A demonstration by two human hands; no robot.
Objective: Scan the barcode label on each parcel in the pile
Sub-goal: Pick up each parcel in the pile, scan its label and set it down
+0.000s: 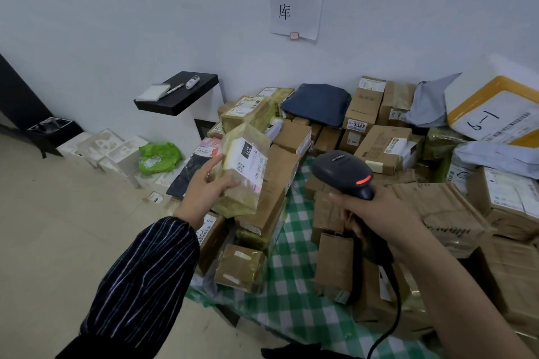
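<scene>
One parcel (243,172) gripped in left hand (204,186), long axis near upright | left of scanner (341,172), label (250,160) turned toward it | right hand (376,213) wraps scanner handle

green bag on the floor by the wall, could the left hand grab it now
Probably not yet: the left hand is full, gripping a taped parcel. The green bag itself lies uncovered on the floor, so the way to it looks open.
</scene>
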